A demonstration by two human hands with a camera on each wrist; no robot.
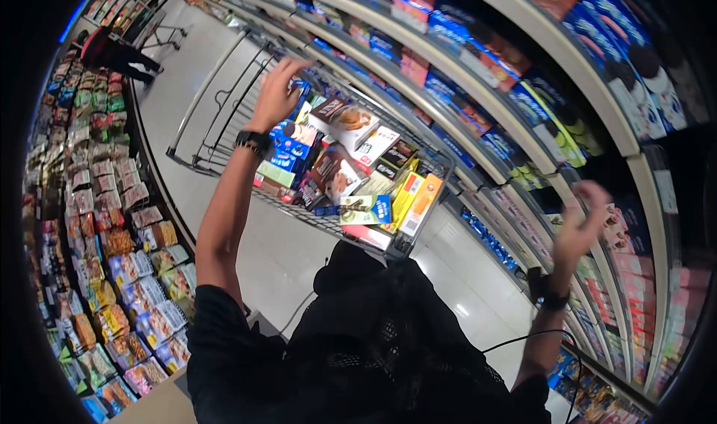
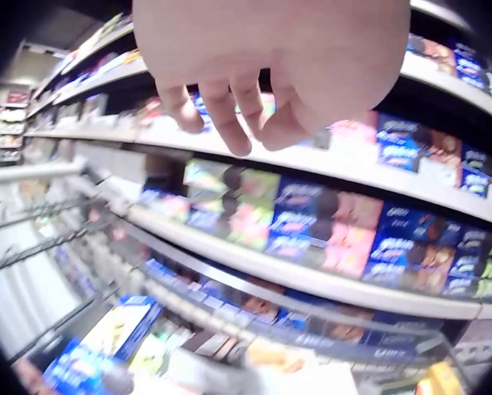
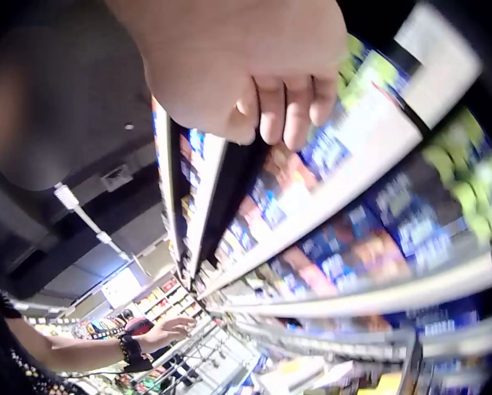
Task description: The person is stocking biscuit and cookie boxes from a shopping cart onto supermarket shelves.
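Left hand [image 1: 277, 97]: empty, fingers loosely bent, above the cart [image 1: 172, 152].
Blue box [image 1: 287, 153]: in the cart, below the left fingers.
Right hand [image 1: 579, 226]: empty, fingers loosely curled; a sideways swing could knock the shelf boxes [image 1: 618, 233] beside them.
Top packet [image 1: 361, 209]: loose on the pile, well apart from both hands' fingers; a jolted cart might slide it off.

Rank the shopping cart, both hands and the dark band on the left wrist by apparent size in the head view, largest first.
1. Shopping cart
2. Left hand and right hand: too alike to rank
3. Dark band on the left wrist
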